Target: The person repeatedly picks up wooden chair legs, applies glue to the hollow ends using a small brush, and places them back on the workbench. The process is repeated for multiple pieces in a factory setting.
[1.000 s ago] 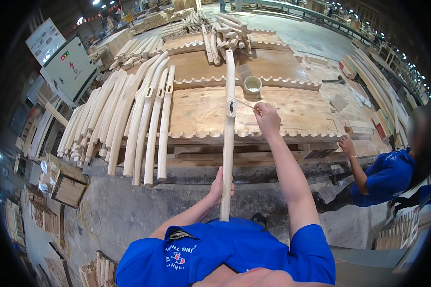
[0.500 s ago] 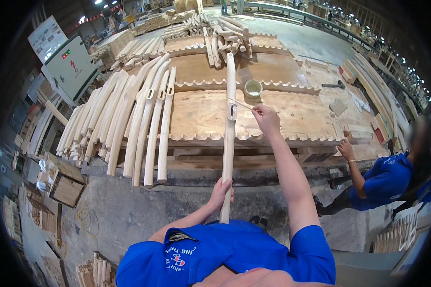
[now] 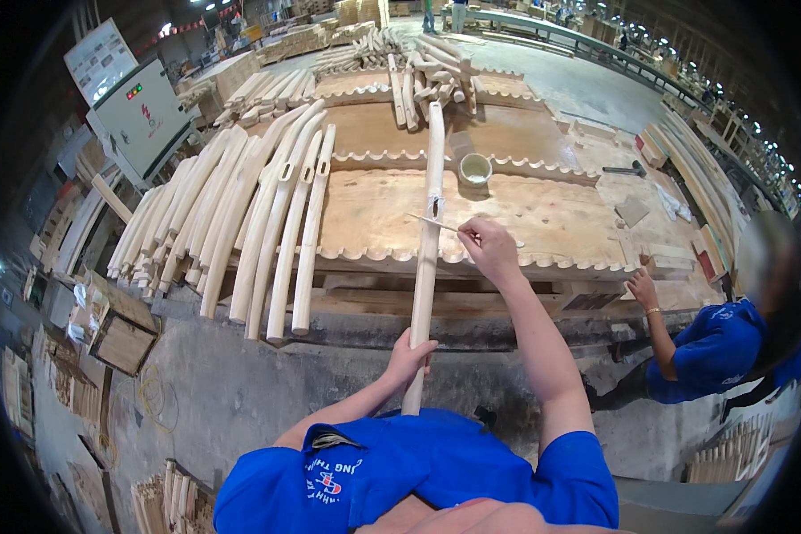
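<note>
My left hand is wrapped round the lower part of a long pale wooden leg, whose near end reaches my body. The leg's far part lies over the scalloped edge of the wooden workbench. In its face is a slot with whitish stuff at its rim. My right hand pinches a thin wooden stick, whose tip crosses the leg just below the slot. A round tub with pale contents stands on the bench beyond my right hand.
Several slotted wooden legs lie in a row at the left, overhanging the bench. More wooden pieces are heaped at the far side. A hammer lies at the right. A co-worker in a blue shirt stands at the right, one hand at the bench edge.
The stick's tip has moved from above the slot to below it, as my right hand shifted slightly toward me. My left hand still grips the leg.
</note>
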`<act>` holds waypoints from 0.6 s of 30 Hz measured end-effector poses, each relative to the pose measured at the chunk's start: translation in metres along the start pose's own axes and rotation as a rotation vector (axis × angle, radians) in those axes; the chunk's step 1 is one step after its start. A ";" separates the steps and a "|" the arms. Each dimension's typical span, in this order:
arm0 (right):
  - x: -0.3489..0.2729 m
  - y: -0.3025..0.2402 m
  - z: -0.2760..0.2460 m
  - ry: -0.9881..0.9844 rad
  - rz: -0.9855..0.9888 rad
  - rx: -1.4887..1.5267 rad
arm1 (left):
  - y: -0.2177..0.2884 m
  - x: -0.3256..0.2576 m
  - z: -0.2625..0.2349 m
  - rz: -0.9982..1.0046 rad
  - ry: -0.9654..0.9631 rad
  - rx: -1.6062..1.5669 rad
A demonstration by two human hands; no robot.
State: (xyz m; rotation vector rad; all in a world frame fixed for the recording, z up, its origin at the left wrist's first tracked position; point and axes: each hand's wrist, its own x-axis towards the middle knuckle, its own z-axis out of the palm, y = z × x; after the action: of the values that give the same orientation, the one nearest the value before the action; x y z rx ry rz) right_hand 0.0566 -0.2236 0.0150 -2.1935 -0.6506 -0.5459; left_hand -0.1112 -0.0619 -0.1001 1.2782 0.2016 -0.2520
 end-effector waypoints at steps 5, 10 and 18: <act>-0.003 0.012 -0.030 -0.222 0.516 0.769 | -0.001 0.005 0.020 0.083 0.002 0.003; -0.045 0.031 -0.087 -0.004 0.597 1.286 | 0.014 0.016 0.077 0.134 -0.088 -0.050; -0.151 0.075 -0.215 0.358 0.658 1.148 | 0.021 0.061 0.246 0.071 -0.277 -0.210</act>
State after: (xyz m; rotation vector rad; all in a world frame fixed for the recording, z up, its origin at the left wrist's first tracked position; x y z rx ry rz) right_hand -0.0523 -0.4745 0.0200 -1.0590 0.0286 -0.1174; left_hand -0.0449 -0.2971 -0.0304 1.0276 -0.0528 -0.3349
